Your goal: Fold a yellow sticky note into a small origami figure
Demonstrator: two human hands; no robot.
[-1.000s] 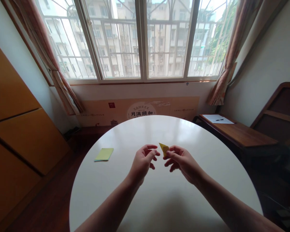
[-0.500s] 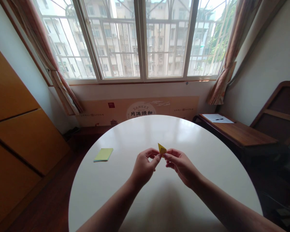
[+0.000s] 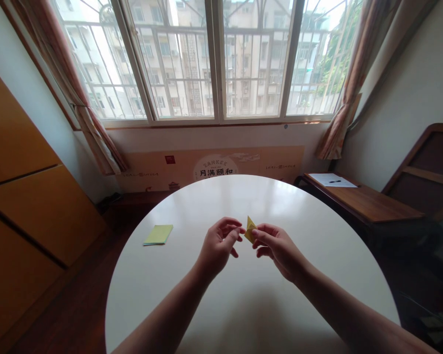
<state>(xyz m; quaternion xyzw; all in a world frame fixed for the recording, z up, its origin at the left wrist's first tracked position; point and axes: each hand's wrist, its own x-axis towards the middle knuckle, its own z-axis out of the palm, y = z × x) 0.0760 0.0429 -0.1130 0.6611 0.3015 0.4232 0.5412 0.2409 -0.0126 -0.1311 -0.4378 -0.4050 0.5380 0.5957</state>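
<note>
A small folded piece of yellow paper (image 3: 249,230), with a pointed tip standing up, is pinched between the thumb and fingers of my right hand (image 3: 276,246). My left hand (image 3: 221,243) is just left of the paper, its fingers curved and apart, with nothing visible in them. One of its fingertips comes close to the paper's left edge; whether it touches I cannot tell. Both hands are above the middle of the round white table (image 3: 243,305). Part of the paper is covered by my right thumb.
A stack of sticky notes (image 3: 158,235), pale green on top, lies at the table's left side. On the right, a wooden bench (image 3: 384,206) bears a white sheet (image 3: 332,180) with a dark pen-like item. A window and a printed cardboard panel (image 3: 280,164) are beyond the table.
Half a second ago both hands met at the yellow paper. My left hand has since moved off to the left, and the right hand has turned the paper slightly.
</note>
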